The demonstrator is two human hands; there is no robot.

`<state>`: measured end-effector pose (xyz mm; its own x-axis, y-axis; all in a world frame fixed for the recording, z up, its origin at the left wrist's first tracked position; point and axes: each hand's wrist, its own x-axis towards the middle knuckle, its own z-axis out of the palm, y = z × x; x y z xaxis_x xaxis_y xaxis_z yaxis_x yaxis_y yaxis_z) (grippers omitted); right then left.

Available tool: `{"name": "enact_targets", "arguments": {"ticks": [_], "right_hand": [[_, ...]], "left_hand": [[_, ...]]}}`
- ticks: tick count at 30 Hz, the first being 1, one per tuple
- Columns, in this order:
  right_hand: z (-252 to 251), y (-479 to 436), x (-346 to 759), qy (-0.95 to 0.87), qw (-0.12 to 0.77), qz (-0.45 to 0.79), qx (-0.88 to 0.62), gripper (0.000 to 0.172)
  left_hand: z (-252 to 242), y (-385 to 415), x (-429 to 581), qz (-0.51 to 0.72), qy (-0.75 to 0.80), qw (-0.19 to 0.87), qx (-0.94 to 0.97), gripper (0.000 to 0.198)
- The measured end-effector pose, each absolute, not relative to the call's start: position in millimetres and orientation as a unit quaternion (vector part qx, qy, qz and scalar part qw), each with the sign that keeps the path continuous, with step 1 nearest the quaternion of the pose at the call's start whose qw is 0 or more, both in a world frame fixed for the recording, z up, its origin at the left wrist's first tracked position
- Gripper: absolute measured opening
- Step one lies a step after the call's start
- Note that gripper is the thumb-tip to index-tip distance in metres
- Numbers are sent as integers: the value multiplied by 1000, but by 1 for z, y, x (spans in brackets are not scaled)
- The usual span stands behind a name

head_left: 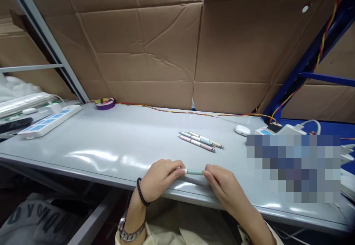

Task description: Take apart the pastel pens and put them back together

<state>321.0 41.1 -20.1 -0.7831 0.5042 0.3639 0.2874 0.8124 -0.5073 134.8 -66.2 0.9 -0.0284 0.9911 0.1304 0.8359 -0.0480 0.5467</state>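
Note:
A green and white pen [194, 172] lies level between my two hands, just above the near part of the grey table. My left hand [165, 175] pinches its white end between thumb and fingers. At the other end, the fingertips of my right hand [220, 180] close around the green part and hide its tip. Beyond the hands, three pens rest side by side on the tabletop: a pink and white pen [196, 143], a light blue and white pen [200, 139] and a beige and white pen [209, 140].
Against the cardboard at the back left sits a purple tape roll [105, 104]. A white power strip [52, 121] stands far left. On the right are a small white case [242, 130], chargers and a blurred patch. A red and yellow wire [166, 111] runs along the table's back edge.

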Motion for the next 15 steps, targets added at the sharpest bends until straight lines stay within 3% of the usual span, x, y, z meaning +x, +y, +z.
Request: {"name": "enact_targets", "arguments": {"ticks": [2, 4, 7, 10, 13, 15], "right_hand": [[-21, 41, 322, -907, 270, 243, -213, 22], [-21, 42, 323, -892, 295, 270, -209, 25], [-23, 44, 324, -881, 310, 284, -219, 14], [-23, 45, 323, -887, 296, 270, -230, 18], [-22, 44, 322, -903, 265, 237, -242, 36], [-21, 44, 322, -901, 267, 240, -243, 32]], "left_hand": [[-3, -67, 138, 273, 697, 129, 651, 32], [-7, -68, 141, 279, 708, 111, 639, 33], [-8, -69, 143, 272, 699, 105, 653, 33], [-7, -69, 143, 268, 698, 104, 656, 34], [-7, -69, 142, 266, 695, 105, 659, 33], [-8, -69, 141, 268, 694, 103, 660, 34]]}}
